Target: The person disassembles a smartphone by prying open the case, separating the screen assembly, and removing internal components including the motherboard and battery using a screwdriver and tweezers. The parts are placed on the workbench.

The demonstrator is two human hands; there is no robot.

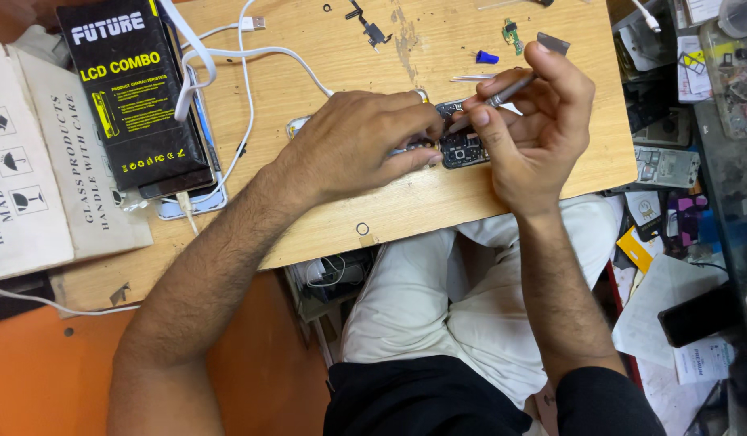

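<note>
Opened phone (462, 145) half under left hand (353, 145)

The tabletop (503, 182) is showing a pale honey wood grain, scuffed grey near the top edge. A black box (131, 93) with white and yellow lettering is lying on it, and a white cable (252, 56) is looping across the wood. The opened phone (462, 145) is showing dark, nearly black insides (with tiny silvery specks). The screwdriver (503, 93) is gleaming a metallic grey. A small blue cap (486, 57) and a green circuit piece (512, 34) are standing out against the wood. The cream cardboard box (34, 161) is carrying black symbols. The trousers (438, 307) are looking off-white, and the floor (34, 371) is glowing orange.
</note>
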